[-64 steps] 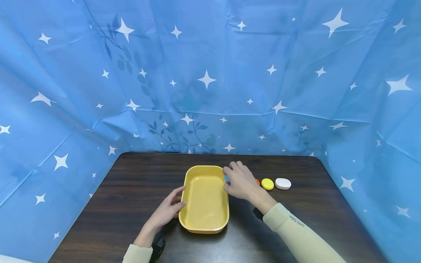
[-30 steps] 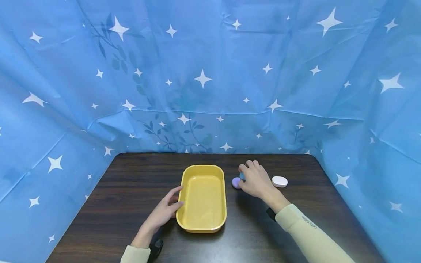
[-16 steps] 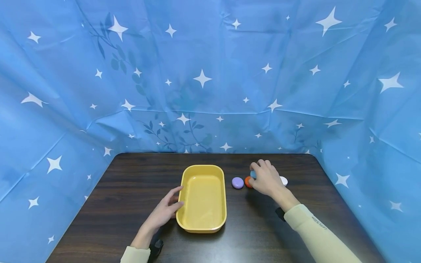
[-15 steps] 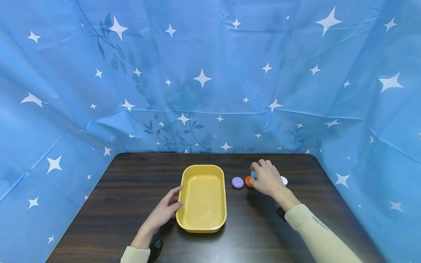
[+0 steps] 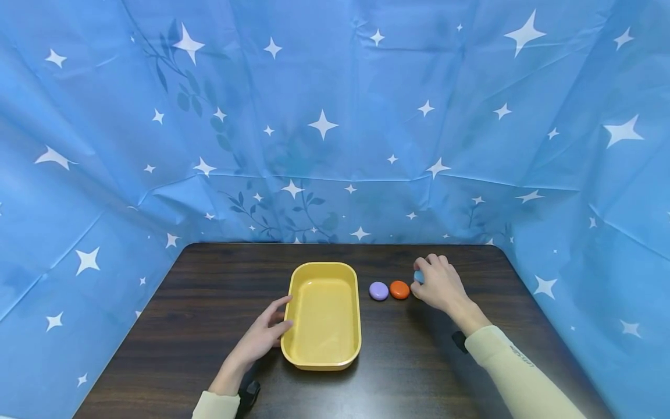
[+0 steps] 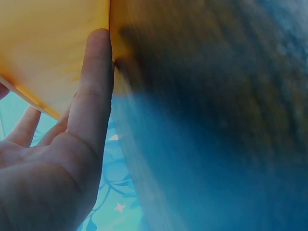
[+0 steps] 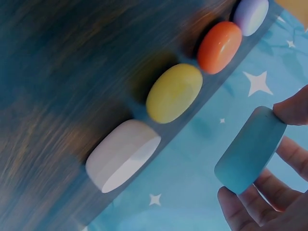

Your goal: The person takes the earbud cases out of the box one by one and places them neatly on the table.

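My right hand (image 5: 441,285) pinches a light blue, soap-like rounded bar (image 7: 250,149) between thumb and fingers, held above the table. Under that hand lies a yellow rounded piece (image 7: 174,93), mostly hidden in the head view. A white oval piece (image 7: 122,156) lies beyond it, covered by the hand from the head camera. Orange (image 5: 400,290) and purple (image 5: 379,291) round pieces continue the row to the left. With fairly straight fingers, my left hand (image 5: 259,336) touches the left side of a yellow rectangular tray (image 5: 359,326), whose inside holds nothing.
Everything stands on a dark wood-grain table (image 5: 220,291) with rounded back corners. A blue cloth (image 5: 335,116) with white stars hangs behind and around it. Black wrist straps (image 5: 249,396) show below the cuffs.
My right hand has carried the blue bar rightward from the tray's edge along the row, uncovering the purple and orange pieces and covering the yellow and white ones. The left hand stays at the tray.
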{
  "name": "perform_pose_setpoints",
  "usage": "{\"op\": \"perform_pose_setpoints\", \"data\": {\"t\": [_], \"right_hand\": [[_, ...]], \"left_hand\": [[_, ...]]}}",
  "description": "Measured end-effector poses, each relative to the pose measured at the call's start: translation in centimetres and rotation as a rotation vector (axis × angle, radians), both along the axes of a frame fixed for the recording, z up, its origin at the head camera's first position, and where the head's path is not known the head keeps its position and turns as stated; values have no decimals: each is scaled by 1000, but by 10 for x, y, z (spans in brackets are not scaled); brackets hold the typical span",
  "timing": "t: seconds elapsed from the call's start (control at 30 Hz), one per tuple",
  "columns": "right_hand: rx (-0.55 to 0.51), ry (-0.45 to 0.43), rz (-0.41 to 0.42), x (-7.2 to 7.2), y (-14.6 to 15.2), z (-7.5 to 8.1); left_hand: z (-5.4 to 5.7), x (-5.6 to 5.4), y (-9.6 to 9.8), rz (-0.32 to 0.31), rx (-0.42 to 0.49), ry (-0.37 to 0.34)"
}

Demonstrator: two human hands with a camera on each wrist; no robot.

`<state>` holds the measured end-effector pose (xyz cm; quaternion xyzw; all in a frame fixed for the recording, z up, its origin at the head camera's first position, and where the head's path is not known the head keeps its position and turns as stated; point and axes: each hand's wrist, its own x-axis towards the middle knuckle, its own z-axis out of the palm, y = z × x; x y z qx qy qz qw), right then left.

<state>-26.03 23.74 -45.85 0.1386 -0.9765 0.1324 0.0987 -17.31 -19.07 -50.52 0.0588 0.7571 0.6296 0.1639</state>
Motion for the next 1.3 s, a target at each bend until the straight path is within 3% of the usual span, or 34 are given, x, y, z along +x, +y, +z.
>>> {"op": "perform_pose_setpoints", "data": {"t": [0.63, 1.3], "right_hand": [[4, 2, -44, -1, 33, -2], [-2, -3, -113, 2, 66, -4]], "left_hand": [[3, 3, 1, 20, -20, 13], [5, 2, 2, 34, -16, -20]]}}
